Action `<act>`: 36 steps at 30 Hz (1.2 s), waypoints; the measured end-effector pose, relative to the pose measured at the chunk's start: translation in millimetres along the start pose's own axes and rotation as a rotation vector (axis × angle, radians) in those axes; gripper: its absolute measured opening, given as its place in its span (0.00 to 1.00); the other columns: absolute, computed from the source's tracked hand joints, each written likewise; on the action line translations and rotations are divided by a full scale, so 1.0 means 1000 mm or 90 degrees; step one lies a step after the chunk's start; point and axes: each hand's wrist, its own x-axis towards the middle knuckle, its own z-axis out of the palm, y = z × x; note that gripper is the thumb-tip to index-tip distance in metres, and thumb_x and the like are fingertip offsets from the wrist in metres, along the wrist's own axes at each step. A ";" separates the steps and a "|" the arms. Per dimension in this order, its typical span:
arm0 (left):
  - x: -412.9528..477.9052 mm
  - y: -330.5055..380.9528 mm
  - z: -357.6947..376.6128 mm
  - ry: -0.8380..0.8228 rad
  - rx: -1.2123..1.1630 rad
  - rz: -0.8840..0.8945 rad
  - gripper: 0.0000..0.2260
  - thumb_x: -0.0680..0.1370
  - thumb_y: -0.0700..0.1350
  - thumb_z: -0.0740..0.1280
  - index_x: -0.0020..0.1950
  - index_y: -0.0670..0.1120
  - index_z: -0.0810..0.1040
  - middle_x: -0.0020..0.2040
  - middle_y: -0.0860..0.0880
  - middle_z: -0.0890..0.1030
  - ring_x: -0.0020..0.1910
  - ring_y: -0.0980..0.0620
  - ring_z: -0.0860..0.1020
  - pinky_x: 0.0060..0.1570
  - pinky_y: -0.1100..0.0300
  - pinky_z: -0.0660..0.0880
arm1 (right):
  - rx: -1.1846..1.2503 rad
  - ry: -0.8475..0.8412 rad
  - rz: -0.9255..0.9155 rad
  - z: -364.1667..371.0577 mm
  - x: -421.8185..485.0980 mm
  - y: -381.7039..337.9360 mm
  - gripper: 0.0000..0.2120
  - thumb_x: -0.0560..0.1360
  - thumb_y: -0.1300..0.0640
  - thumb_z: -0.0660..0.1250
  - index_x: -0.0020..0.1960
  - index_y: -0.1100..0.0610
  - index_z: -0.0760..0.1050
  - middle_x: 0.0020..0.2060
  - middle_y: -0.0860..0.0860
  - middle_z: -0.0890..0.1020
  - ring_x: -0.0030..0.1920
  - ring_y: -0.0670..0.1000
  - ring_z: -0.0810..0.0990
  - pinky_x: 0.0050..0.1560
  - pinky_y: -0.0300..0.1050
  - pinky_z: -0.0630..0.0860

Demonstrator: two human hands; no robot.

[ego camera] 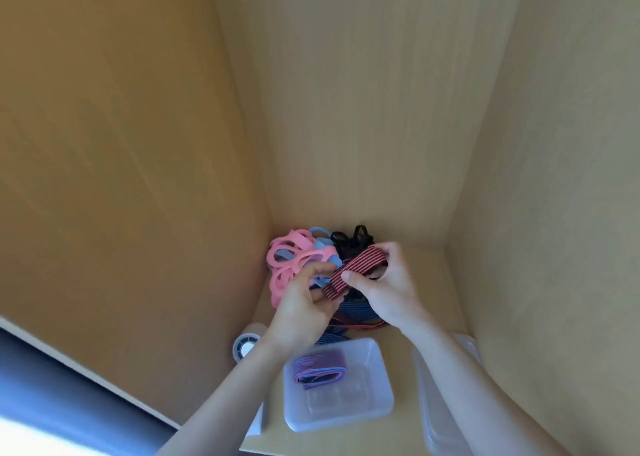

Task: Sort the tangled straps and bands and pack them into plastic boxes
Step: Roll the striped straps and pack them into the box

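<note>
A red strap with dark stripes (360, 265) is stretched between my two hands above the tangled pile. My left hand (304, 306) pinches its lower end; my right hand (384, 285) grips its upper end. Behind them lie pink bands (291, 253), light blue bands (322, 239) and a black tangle (351, 240) in the back corner. Blue striped straps (356, 311) lie under my hands. A clear plastic box (377, 400) stands in front, holding a folded purple and blue strap (320, 369).
Wooden walls (138, 143) close in at left, back and right. A second clear plastic box or lid (440, 417) lies at the right under my right forearm. A clear round container (244, 346) stands by the left wall, beside a white object (256, 424).
</note>
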 end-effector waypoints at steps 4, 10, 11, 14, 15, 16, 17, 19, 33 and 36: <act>-0.023 -0.013 0.001 0.077 0.053 -0.016 0.16 0.76 0.28 0.68 0.53 0.49 0.75 0.50 0.49 0.85 0.45 0.54 0.86 0.46 0.65 0.79 | 0.084 -0.006 0.127 0.011 -0.019 0.023 0.24 0.66 0.59 0.82 0.52 0.54 0.70 0.43 0.50 0.84 0.43 0.46 0.84 0.49 0.51 0.79; -0.051 -0.037 -0.007 0.128 0.181 -0.004 0.15 0.74 0.34 0.75 0.49 0.54 0.78 0.53 0.50 0.81 0.43 0.57 0.84 0.45 0.64 0.80 | 0.087 -0.030 0.244 0.032 -0.055 0.041 0.22 0.69 0.55 0.81 0.55 0.60 0.72 0.47 0.56 0.84 0.49 0.57 0.84 0.57 0.58 0.79; -0.054 -0.042 -0.009 0.130 0.196 -0.004 0.15 0.73 0.35 0.76 0.49 0.54 0.79 0.52 0.51 0.81 0.43 0.57 0.84 0.46 0.64 0.80 | 0.080 -0.038 0.253 0.035 -0.061 0.043 0.22 0.69 0.54 0.80 0.55 0.60 0.73 0.47 0.56 0.84 0.49 0.56 0.84 0.56 0.57 0.80; -0.065 -0.053 -0.015 0.113 0.235 0.001 0.16 0.71 0.36 0.78 0.47 0.56 0.78 0.49 0.53 0.81 0.41 0.59 0.83 0.44 0.68 0.79 | 0.062 -0.074 0.246 0.041 -0.074 0.047 0.21 0.71 0.53 0.79 0.55 0.59 0.73 0.48 0.54 0.84 0.50 0.53 0.84 0.55 0.50 0.79; -0.068 -0.057 -0.018 0.104 0.248 0.001 0.16 0.72 0.36 0.78 0.47 0.56 0.78 0.48 0.53 0.82 0.41 0.59 0.84 0.43 0.67 0.79 | 0.050 -0.094 0.232 0.042 -0.077 0.050 0.19 0.72 0.53 0.78 0.56 0.59 0.74 0.49 0.52 0.84 0.51 0.51 0.83 0.57 0.48 0.78; -0.072 -0.059 -0.022 0.095 0.260 -0.004 0.15 0.72 0.36 0.77 0.47 0.55 0.78 0.47 0.52 0.82 0.41 0.58 0.84 0.44 0.65 0.80 | 0.030 -0.120 0.218 0.042 -0.081 0.053 0.17 0.74 0.51 0.76 0.57 0.57 0.75 0.50 0.49 0.84 0.52 0.46 0.83 0.57 0.42 0.77; -0.076 -0.062 -0.026 0.088 0.271 -0.012 0.14 0.73 0.36 0.76 0.48 0.54 0.79 0.47 0.52 0.83 0.41 0.58 0.84 0.44 0.62 0.81 | 0.004 -0.146 0.204 0.041 -0.086 0.054 0.14 0.76 0.49 0.73 0.57 0.54 0.76 0.49 0.45 0.83 0.52 0.39 0.81 0.56 0.34 0.75; -0.082 -0.065 -0.036 0.082 0.299 -0.024 0.12 0.74 0.37 0.76 0.50 0.51 0.80 0.48 0.53 0.83 0.41 0.59 0.83 0.45 0.59 0.82 | -0.055 -0.181 0.189 0.036 -0.092 0.058 0.06 0.81 0.48 0.66 0.52 0.48 0.79 0.47 0.41 0.79 0.50 0.32 0.76 0.48 0.22 0.68; -0.105 -0.062 -0.042 0.038 0.398 -0.014 0.09 0.74 0.42 0.76 0.52 0.48 0.84 0.43 0.59 0.79 0.41 0.57 0.79 0.46 0.55 0.79 | -0.119 -0.210 0.220 0.026 -0.096 0.076 0.03 0.79 0.54 0.70 0.47 0.49 0.78 0.40 0.47 0.85 0.43 0.48 0.84 0.53 0.55 0.82; -0.104 -0.061 -0.043 0.043 0.407 -0.015 0.08 0.74 0.44 0.77 0.52 0.49 0.83 0.41 0.60 0.78 0.41 0.58 0.79 0.42 0.65 0.76 | -0.145 -0.205 0.206 0.023 -0.092 0.075 0.04 0.78 0.51 0.70 0.46 0.48 0.76 0.43 0.48 0.84 0.44 0.50 0.84 0.53 0.55 0.81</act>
